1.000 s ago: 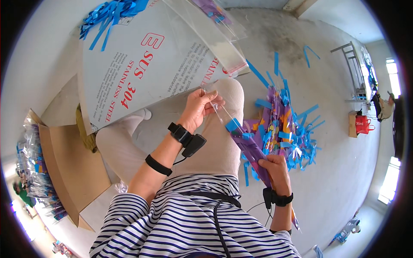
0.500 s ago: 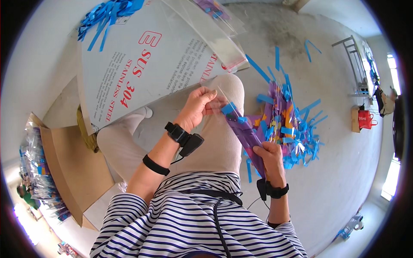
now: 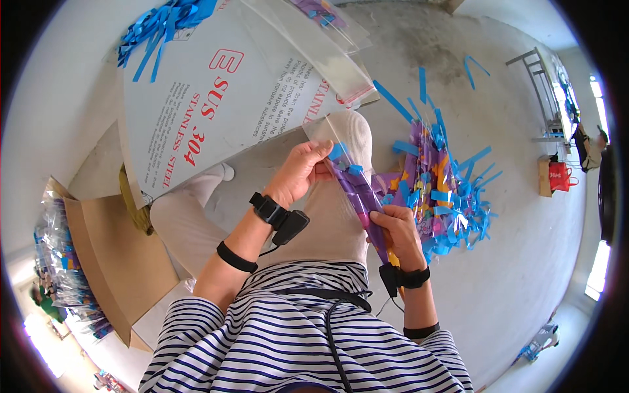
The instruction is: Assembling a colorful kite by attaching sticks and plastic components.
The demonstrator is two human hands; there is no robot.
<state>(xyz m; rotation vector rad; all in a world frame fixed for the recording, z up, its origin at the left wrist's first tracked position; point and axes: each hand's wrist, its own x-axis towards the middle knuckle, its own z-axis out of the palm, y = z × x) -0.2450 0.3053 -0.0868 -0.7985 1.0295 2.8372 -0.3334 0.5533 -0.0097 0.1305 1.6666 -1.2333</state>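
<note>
Both hands work on one long, narrow bundle above my thigh. My left hand (image 3: 303, 171) is closed, pinching a clear plastic sleeve (image 3: 319, 129) beside the bundle's upper end. A folded purple sheet (image 3: 356, 191) with a blue strip near its top lies slantwise between the hands, seemingly inside the sleeve. My right hand (image 3: 398, 237) grips its lower part, thumb on top and fingers hidden beneath. Just beyond that hand is a pile of similar purple bundles (image 3: 426, 177) with orange patches and loose blue strips.
A grey-white board with red print (image 3: 190, 111) stands ahead on the left, bearing blue strips (image 3: 167, 26) and clear plastic sleeves (image 3: 314, 49). A cardboard box (image 3: 108, 255) and packed clear bags (image 3: 62, 262) are at the left. Far right are a metal rack (image 3: 540, 88) and a red bag (image 3: 560, 177).
My right hand has moved up and left with the purple bundle, bringing its upper end against my left hand. More of the clear sleeve shows above the left fingers.
</note>
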